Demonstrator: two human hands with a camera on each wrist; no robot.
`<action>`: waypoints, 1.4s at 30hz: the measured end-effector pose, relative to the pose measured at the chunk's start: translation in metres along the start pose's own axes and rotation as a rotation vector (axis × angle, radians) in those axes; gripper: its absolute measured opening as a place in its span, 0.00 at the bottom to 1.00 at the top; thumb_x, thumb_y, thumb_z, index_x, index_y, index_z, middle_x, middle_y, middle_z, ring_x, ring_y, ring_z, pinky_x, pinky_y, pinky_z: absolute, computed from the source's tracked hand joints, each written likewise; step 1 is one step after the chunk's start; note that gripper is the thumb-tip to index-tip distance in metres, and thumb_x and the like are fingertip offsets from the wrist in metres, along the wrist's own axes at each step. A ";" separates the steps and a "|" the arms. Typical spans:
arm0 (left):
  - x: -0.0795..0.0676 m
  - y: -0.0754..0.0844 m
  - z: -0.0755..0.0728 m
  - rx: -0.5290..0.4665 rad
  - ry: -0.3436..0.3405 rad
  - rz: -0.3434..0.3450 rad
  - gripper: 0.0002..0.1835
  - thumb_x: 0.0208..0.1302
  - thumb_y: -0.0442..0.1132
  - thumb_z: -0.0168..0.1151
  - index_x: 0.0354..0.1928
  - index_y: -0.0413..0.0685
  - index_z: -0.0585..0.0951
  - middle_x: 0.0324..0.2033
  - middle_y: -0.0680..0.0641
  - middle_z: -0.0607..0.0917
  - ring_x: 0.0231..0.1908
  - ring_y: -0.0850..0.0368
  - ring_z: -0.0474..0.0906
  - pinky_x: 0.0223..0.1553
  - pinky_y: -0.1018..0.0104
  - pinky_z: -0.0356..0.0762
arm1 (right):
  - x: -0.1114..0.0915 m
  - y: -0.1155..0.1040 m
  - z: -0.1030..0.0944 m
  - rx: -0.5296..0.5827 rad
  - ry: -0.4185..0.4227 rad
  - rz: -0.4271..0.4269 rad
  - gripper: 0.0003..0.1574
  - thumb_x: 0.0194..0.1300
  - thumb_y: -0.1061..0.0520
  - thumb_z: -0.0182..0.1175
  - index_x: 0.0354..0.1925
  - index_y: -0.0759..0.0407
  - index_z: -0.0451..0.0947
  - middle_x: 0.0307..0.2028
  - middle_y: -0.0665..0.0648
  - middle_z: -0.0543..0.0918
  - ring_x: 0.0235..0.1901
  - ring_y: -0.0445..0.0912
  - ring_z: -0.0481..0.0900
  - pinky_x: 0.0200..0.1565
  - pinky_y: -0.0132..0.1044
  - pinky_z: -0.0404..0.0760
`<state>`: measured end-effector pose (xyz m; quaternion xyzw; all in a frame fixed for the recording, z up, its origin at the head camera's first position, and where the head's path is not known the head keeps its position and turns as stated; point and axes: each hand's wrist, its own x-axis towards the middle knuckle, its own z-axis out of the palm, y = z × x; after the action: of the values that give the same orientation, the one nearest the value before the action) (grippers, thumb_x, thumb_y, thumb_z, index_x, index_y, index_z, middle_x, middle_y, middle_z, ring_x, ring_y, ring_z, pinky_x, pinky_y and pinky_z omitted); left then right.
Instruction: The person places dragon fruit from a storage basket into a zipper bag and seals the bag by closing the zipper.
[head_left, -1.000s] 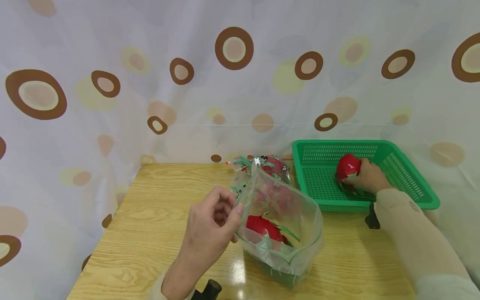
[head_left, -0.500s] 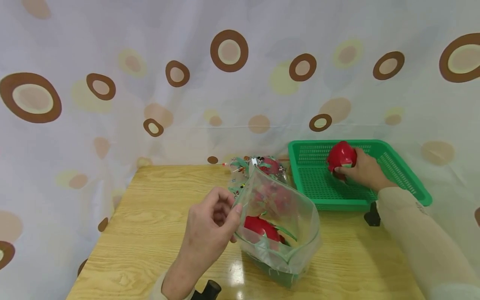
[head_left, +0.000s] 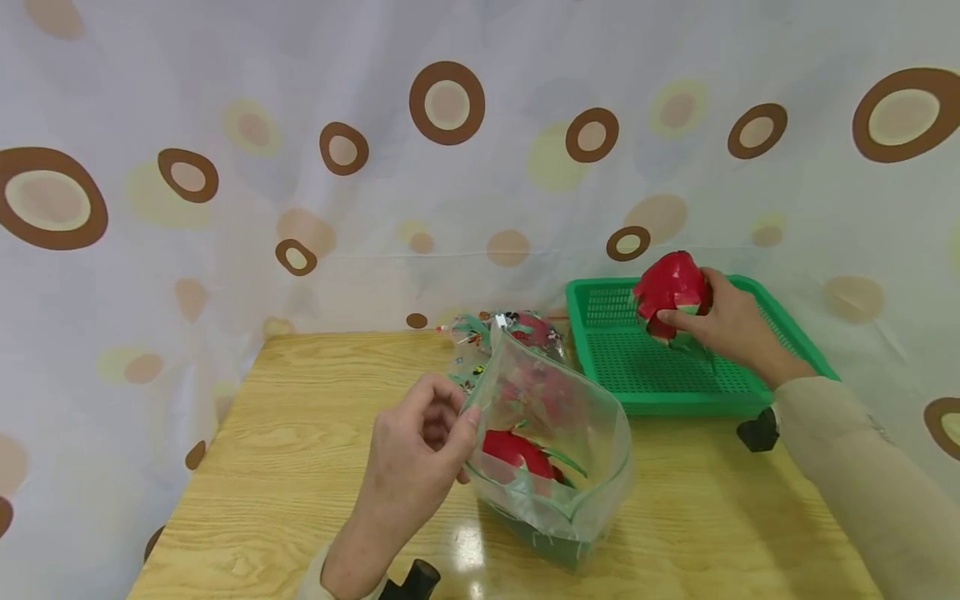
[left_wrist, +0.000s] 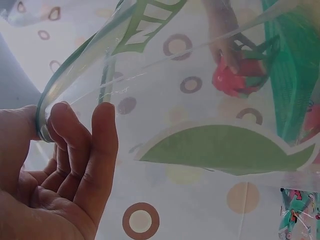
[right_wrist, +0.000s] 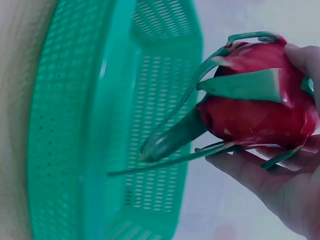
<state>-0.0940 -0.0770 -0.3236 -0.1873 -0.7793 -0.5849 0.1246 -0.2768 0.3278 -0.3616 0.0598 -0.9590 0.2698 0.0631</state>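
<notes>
My right hand [head_left: 738, 325] grips a red dragon fruit [head_left: 670, 292] with green scales, held up over the green basket [head_left: 637, 408]. The right wrist view shows the fruit [right_wrist: 255, 105] between thumb and fingers, its long green tips pointing into the basket. With thumb and fingers, my left hand [head_left: 416, 458] pinches the rim of a clear zip bag [head_left: 600, 467], whose mouth gapes upward. Another dragon fruit [head_left: 517, 450] lies inside that bag. In the left wrist view the bag's film [left_wrist: 165, 100], printed with green shapes, spreads beside the left fingers.
Behind the held bag lies a second, cartoon-printed clear bag [head_left: 465, 358] with red and green contents. The wooden table [head_left: 315, 417] meets a patterned curtain [head_left: 360, 275] at the back. The basket's rim stands at the table's back right.
My right hand has lifted the dragon fruit up from inside the basket and shifted slightly left. The left hand keeps its hold on the bag; the head view has turned a little right.
</notes>
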 end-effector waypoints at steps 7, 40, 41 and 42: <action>0.000 -0.001 0.000 -0.008 -0.004 -0.007 0.04 0.66 0.31 0.60 0.36 0.46 0.75 0.18 0.48 0.80 0.12 0.67 0.74 0.16 0.65 0.80 | -0.012 -0.023 -0.018 0.039 0.005 0.003 0.61 0.62 0.31 0.61 0.75 0.64 0.49 0.62 0.70 0.71 0.54 0.63 0.72 0.46 0.57 0.81; 0.011 -0.001 0.006 0.022 0.025 0.010 0.04 0.65 0.31 0.61 0.36 0.48 0.76 0.17 0.50 0.79 0.11 0.63 0.74 0.15 0.65 0.79 | -0.068 -0.134 -0.077 0.301 0.114 -0.167 0.38 0.66 0.49 0.63 0.70 0.53 0.63 0.52 0.47 0.74 0.41 0.39 0.78 0.33 0.24 0.82; 0.012 -0.001 0.007 0.018 0.026 0.009 0.04 0.65 0.31 0.61 0.36 0.47 0.76 0.17 0.50 0.79 0.11 0.63 0.74 0.15 0.65 0.79 | -0.069 -0.136 -0.078 0.313 0.113 -0.174 0.37 0.67 0.50 0.62 0.70 0.53 0.63 0.52 0.47 0.74 0.41 0.39 0.78 0.33 0.24 0.82; 0.013 0.000 0.008 0.014 0.025 0.007 0.04 0.65 0.31 0.61 0.36 0.47 0.76 0.17 0.50 0.79 0.11 0.62 0.74 0.15 0.65 0.79 | -0.071 -0.137 -0.078 0.327 0.112 -0.181 0.37 0.67 0.51 0.62 0.70 0.54 0.63 0.52 0.47 0.75 0.40 0.39 0.79 0.33 0.24 0.83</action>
<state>-0.1056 -0.0677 -0.3208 -0.1820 -0.7811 -0.5812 0.1377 -0.1797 0.2582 -0.2360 0.1400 -0.8880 0.4182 0.1300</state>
